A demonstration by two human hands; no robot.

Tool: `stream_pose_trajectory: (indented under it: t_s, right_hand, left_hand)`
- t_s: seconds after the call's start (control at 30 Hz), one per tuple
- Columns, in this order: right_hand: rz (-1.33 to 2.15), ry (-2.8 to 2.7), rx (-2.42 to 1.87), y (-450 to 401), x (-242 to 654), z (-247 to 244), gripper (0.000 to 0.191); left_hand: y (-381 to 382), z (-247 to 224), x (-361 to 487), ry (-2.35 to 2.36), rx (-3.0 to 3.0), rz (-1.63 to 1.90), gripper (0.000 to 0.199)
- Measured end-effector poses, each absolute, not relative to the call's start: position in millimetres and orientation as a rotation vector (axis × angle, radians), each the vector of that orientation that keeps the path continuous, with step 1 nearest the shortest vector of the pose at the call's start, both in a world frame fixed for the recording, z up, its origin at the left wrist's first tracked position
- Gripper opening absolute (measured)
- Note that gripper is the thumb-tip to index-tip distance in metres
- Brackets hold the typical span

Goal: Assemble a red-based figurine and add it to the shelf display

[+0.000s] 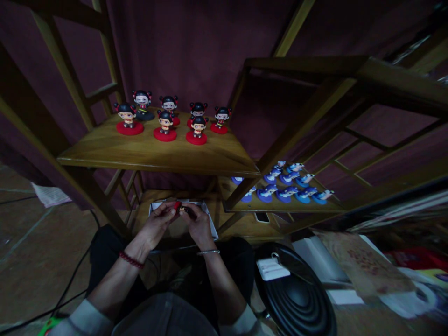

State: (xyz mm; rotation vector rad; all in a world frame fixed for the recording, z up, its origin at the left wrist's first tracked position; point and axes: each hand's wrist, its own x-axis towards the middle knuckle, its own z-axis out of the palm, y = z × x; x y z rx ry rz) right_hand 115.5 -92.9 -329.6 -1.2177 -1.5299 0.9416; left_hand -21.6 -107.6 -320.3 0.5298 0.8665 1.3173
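Note:
My left hand (156, 226) has its fingers closed on the red base (177, 205) of a small figurine. The figurine's dark-haired body (187, 212) is between the closed fingers of my right hand (200, 228). Both hands are close together over a shallow white-edged box (212, 223) on the lower shelf. Above them, several black-haired figurines stand upright on the wooden shelf (157, 156), most on round red bases and one on a dark base.
Several blue and purple figurines (287, 192) stand on the right shelf. A phone (262, 217) lies below it. A round black stool (297, 294) bears a white object (273, 268). Wooden posts rise at left and right. Cables (72, 277) run over the floor at left.

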Motion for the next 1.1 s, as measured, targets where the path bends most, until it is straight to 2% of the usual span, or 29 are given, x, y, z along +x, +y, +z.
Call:
stream_pose_trajectory:
  t_s: [0.17, 0.37, 0.73, 1.1]
  right_hand:
    - [0.957, -1.561, -1.212, -93.2, 116.0, -330.7, 0.023]
    - [0.978, -1.537, -1.207, -91.5, 115.6, -335.5, 0.034]
    - [0.977, -1.475, -1.19, -92.2, 111.9, -335.6, 0.027]
    - [0.984, -1.533, -1.23, -90.7, 113.8, -334.6, 0.029]
  left_hand:
    - [-106.9, -323.4, -22.9, 0.838, 0.467, 1.326, 0.026]
    - [-107.5, -323.9, -23.1, 0.811, 0.346, 1.33, 0.033]
    - [-106.9, -326.7, -25.3, 0.861, 0.348, 1.27, 0.026]
    - [-108.1, -327.5, -23.4, 0.865, 0.303, 1.298, 0.026]
